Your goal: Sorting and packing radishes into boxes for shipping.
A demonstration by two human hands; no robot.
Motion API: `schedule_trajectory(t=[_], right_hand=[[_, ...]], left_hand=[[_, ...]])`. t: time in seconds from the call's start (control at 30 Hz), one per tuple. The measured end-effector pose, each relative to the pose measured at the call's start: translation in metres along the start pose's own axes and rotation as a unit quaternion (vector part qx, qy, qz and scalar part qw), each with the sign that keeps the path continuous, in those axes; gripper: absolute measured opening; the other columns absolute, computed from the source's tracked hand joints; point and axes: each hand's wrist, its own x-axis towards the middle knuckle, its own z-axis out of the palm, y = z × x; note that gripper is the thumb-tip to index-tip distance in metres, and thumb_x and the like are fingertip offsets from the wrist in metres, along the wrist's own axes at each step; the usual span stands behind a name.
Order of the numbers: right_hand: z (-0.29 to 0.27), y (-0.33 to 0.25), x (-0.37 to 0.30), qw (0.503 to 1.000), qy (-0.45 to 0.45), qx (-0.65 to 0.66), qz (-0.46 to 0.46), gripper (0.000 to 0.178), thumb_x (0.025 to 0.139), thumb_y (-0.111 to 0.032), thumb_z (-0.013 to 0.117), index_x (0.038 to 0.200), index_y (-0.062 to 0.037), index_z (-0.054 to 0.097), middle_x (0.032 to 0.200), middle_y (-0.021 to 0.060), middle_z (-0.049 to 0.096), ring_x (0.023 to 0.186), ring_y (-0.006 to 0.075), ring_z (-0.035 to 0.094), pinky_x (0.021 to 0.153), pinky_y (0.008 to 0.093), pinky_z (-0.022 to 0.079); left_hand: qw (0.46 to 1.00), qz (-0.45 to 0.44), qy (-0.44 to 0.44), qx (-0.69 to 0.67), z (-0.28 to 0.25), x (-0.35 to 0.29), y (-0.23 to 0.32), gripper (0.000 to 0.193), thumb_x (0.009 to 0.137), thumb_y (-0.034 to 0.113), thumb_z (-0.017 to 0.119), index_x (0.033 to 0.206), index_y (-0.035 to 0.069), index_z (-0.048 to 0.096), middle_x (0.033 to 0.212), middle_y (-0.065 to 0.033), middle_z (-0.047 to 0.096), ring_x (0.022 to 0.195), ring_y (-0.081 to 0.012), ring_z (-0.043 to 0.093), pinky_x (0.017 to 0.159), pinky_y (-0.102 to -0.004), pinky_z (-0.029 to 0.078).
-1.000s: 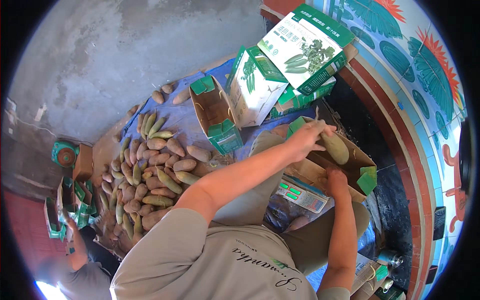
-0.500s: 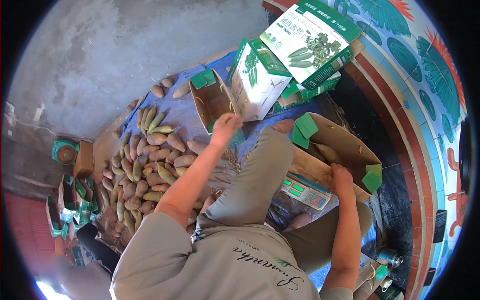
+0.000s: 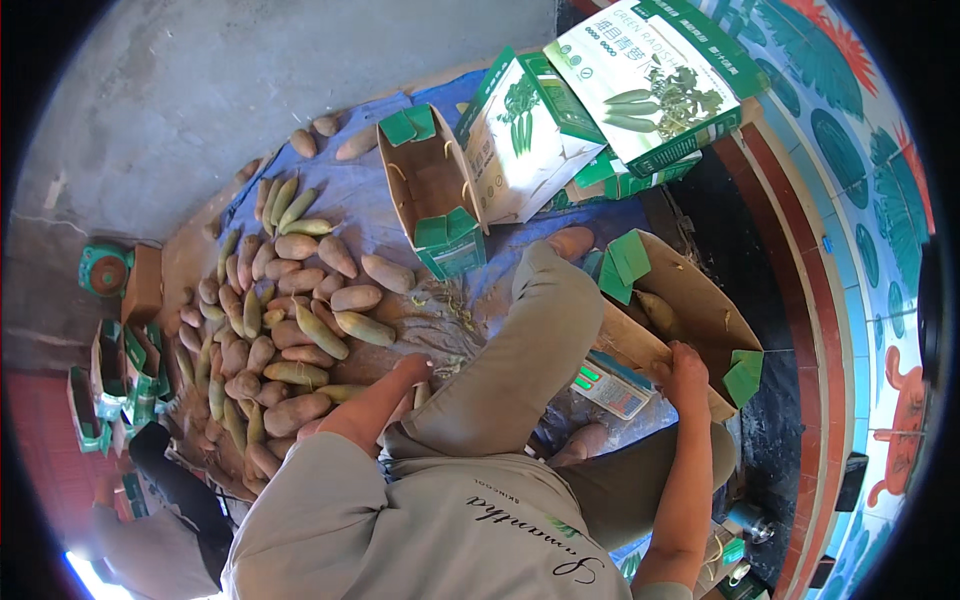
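My right hand [image 3: 685, 378] is closed over the near rim of an open cardboard carton [image 3: 715, 310] with green flaps. Inside that carton lies a green radish [image 3: 658, 312]. The carton rests on a digital scale [image 3: 618, 388] with lit green displays. My left hand [image 3: 410, 372] is low beside my left knee, near the right edge of a heap of roots; its fingers are mostly hidden. Green radishes [image 3: 318, 332] and thick brownish roots [image 3: 292, 412] make up this heap. A second open carton [image 3: 425, 180] stands beyond my left knee.
A white-and-green carton [image 3: 525, 150] stands at the back, beside another carton [image 3: 650, 85] lying on top of a stack. Blue sheeting [image 3: 350, 215] covers the floor. A tiled ledge [image 3: 800, 260] curves along the right. Another person [image 3: 160, 540] is at lower left, near more cartons [image 3: 110, 385].
My left hand has let go of the second carton and drawn back toward the heap. My right hand stays on the rim of the carton on the scale. The view has shifted slightly.
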Motion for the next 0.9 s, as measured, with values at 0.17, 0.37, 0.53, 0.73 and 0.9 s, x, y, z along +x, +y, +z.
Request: schedule_trajectory(t=[0.17, 0.37, 0.53, 0.73, 0.9], right_hand=[[-0.008, -0.02, 0.012, 1.0, -0.008, 0.012, -0.012, 0.03, 0.066, -0.013, 0.066, 0.091, -0.0028, 0.055, 0.082, 0.0126, 0.057, 0.083, 0.0314, 0.055, 0.07, 0.0413, 0.045], [-0.003, -0.009, 0.004, 1.0, 0.011, -0.004, -0.008, 0.035, 0.067, -0.013, 0.067, 0.098, -0.002, 0.056, 0.088, 0.0143, 0.059, 0.085, 0.0331, 0.055, 0.073, 0.0413, 0.045], [-0.004, -0.011, 0.005, 1.0, -0.007, 0.011, 0.011, 0.037, 0.066, -0.011, 0.068, 0.098, -0.0005, 0.055, 0.091, 0.0177, 0.058, 0.087, 0.0345, 0.055, 0.074, 0.0414, 0.045], [-0.003, -0.013, 0.007, 1.0, -0.009, 0.001, 0.024, 0.037, 0.066, -0.012, 0.069, 0.099, -0.0003, 0.055, 0.091, 0.0183, 0.058, 0.086, 0.035, 0.056, 0.074, 0.0414, 0.045], [-0.005, -0.015, 0.007, 1.0, -0.006, -0.002, 0.021, 0.037, 0.066, -0.01, 0.068, 0.099, -0.0001, 0.055, 0.092, 0.0183, 0.058, 0.087, 0.0349, 0.056, 0.074, 0.0415, 0.045]], left_hand=[[0.999, -0.04, -0.011, 0.03, 0.035, -0.006, -0.016, 0.037, 0.078, 0.028, 0.054, 0.113, 0.015, 0.056, 0.112, -0.0159, 0.056, 0.105, -0.0336, 0.053, 0.088, -0.0429, 0.044], [0.985, -0.062, -0.149, 0.067, 0.024, -0.013, -0.003, 0.04, 0.079, 0.02, 0.053, 0.119, 0.016, 0.053, 0.124, -0.0128, 0.048, 0.116, -0.031, 0.046, 0.092, -0.046, 0.042], [0.988, -0.07, -0.108, 0.08, 0.04, -0.019, -0.008, 0.05, 0.077, 0.015, 0.056, 0.126, 0.014, 0.046, 0.133, -0.0112, 0.037, 0.123, -0.0321, 0.037, 0.093, -0.0504, 0.039], [0.978, -0.152, -0.145, 0.017, 0.032, -0.02, -0.005, 0.068, 0.069, 0.012, 0.067, 0.131, 0.016, 0.038, 0.137, -0.0101, 0.031, 0.123, -0.033, 0.035, 0.093, -0.0503, 0.038], [0.982, -0.109, -0.143, 0.061, 0.032, -0.017, -0.017, 0.074, 0.066, 0.016, 0.073, 0.132, 0.015, 0.037, 0.134, -0.0096, 0.034, 0.119, -0.032, 0.041, 0.09, -0.0456, 0.042]])
